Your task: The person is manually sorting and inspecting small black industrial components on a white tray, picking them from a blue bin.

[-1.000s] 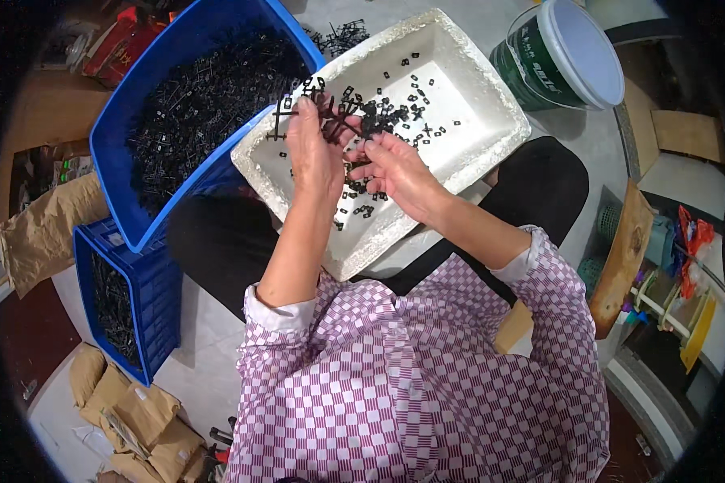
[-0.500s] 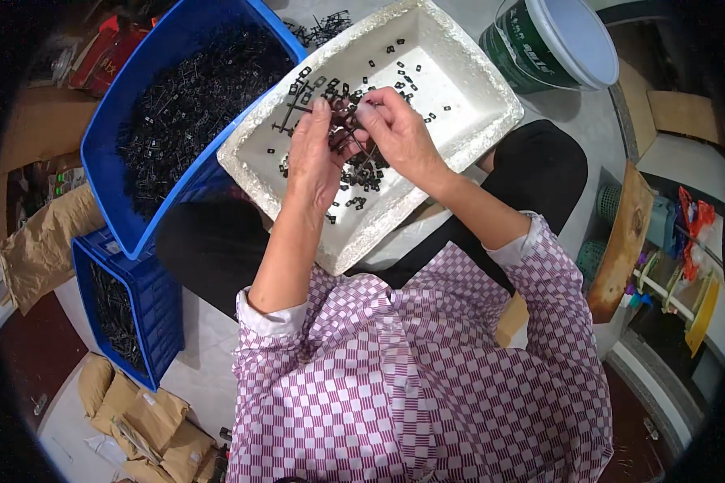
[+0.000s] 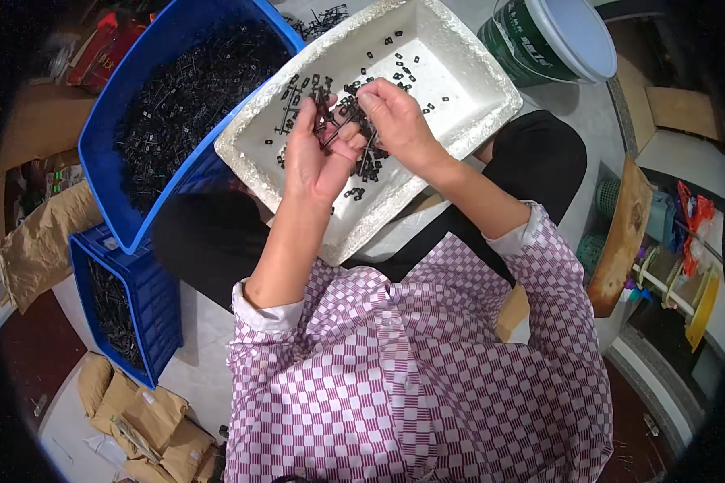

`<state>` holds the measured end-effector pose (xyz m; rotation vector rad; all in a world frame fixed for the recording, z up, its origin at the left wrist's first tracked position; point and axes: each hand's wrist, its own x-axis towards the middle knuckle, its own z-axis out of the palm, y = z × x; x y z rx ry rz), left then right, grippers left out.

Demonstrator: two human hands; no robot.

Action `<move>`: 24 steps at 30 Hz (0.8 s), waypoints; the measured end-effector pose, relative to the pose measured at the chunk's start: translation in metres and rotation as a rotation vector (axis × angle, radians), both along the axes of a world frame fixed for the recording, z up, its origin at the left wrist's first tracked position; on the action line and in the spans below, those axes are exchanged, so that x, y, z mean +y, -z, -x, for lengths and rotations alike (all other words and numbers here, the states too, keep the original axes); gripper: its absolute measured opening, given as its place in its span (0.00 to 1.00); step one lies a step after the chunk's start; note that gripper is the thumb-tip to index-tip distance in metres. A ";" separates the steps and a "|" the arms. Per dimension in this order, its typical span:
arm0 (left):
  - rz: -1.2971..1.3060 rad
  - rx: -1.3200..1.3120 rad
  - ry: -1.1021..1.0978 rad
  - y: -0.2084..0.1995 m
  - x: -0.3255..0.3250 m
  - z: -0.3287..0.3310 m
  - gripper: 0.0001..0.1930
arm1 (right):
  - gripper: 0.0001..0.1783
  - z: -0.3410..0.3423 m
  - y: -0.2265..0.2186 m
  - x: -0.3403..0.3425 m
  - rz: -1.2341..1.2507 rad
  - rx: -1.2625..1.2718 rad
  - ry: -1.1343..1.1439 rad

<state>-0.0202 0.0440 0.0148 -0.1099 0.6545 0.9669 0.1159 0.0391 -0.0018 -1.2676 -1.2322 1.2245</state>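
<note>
Over the white foam box (image 3: 469, 137) on my lap, both my hands are at work. My left hand (image 3: 321, 157), palm up with curled fingers, holds a black plastic sprue (image 3: 342, 129) with thin branches and small parts. Close beside it, my right hand (image 3: 404, 125) is closed, thumb against fingers, and a thin dark stick of sprue comes out beneath its fingers. What lies between its fingertips is partly hidden. Small black plastic parts (image 3: 370, 169) lie loose in the box under and around my hands, with more branched sprue pieces near its left wall.
At the left, a big blue crate (image 3: 97, 133) is heaped with black sprues; a smaller blue crate (image 3: 163, 322) below holds more. A green and white bucket (image 3: 524, 48) stands beyond the box at the right. Brown paper sacks (image 3: 149, 419) lie at the lower left.
My left hand has opened out a little, showing more of its palm, with its thumb further from the right hand. My right hand has shifted slightly up and left.
</note>
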 end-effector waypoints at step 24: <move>-0.252 0.617 0.118 0.000 -0.014 -0.010 0.14 | 0.09 -0.015 -0.007 0.004 0.238 -0.042 -0.578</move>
